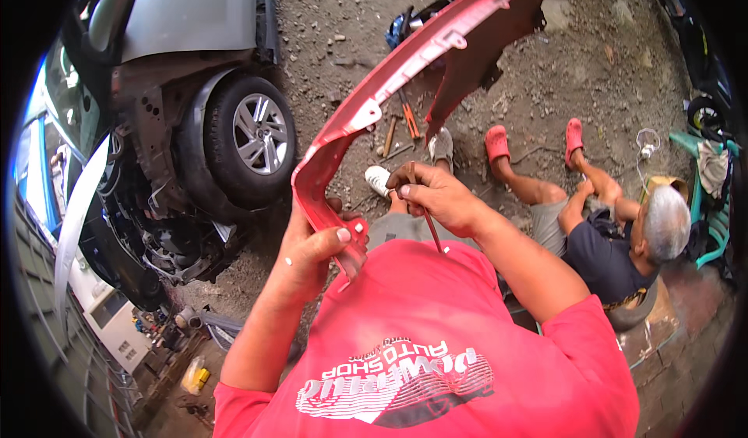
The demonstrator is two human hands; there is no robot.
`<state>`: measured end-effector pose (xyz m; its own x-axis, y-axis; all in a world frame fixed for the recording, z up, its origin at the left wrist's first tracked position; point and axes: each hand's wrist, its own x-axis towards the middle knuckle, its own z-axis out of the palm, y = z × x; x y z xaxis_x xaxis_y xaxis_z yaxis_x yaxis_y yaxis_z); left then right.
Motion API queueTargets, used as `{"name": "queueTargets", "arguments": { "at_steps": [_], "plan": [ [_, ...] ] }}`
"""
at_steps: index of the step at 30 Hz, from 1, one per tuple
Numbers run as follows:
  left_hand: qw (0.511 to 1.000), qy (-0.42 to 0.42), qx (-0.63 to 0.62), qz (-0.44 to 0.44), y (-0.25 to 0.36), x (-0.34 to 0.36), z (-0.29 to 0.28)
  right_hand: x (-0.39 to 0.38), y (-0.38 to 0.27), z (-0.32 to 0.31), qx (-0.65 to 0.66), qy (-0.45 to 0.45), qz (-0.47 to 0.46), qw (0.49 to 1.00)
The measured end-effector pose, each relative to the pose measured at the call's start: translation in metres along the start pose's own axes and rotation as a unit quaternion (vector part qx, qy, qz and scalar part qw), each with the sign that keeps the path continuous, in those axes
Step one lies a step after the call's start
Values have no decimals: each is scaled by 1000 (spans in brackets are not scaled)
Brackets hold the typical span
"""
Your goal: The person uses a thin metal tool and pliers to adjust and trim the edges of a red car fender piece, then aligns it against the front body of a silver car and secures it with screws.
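Observation:
A long red car fender [374, 95] slants up and away in front of me, its dark inner side facing right. My left hand [315, 243] is closed around its near lower end, with the thumb laid over the flange. Small white bits show by the thumb and on the wrist. To the right of the fender, my right hand [436, 196] is closed on a thin reddish-brown rod-like tool [431, 226], which points down toward my red shirt. The tool's exact kind is unclear. The right hand is apart from the fender.
On the left stands a grey car with its front stripped and a wheel [253, 130] showing. Pliers with orange handles [410, 118] and a hammer-like tool [389, 136] lie on the gravel ground [335, 64]. A person in red clogs [497, 143] sits close at the right.

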<state>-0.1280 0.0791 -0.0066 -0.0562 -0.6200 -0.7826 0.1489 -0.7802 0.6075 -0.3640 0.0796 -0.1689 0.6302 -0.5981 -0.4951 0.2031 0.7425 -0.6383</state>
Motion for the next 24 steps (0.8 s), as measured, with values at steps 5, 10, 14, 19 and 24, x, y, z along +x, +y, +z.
{"name": "queueTargets", "arguments": {
  "at_steps": [5,10,14,19,24],
  "plan": [
    [997,-19,75,-1,25,16,13,-12,4,34,-282,21,-79,956],
    [997,-21,71,-23,31,27,9,-28,-26,41,-278,22,-61,958],
    [995,-43,83,-33,37,32,18,-18,-49,35,-148,19,-70,986],
    [979,5,203,-3,54,23,45,-1,-51,41,-154,54,-70,984],
    [815,13,480,324,70,22,39,-7,-67,30,-125,18,-48,991]
  ]
}}
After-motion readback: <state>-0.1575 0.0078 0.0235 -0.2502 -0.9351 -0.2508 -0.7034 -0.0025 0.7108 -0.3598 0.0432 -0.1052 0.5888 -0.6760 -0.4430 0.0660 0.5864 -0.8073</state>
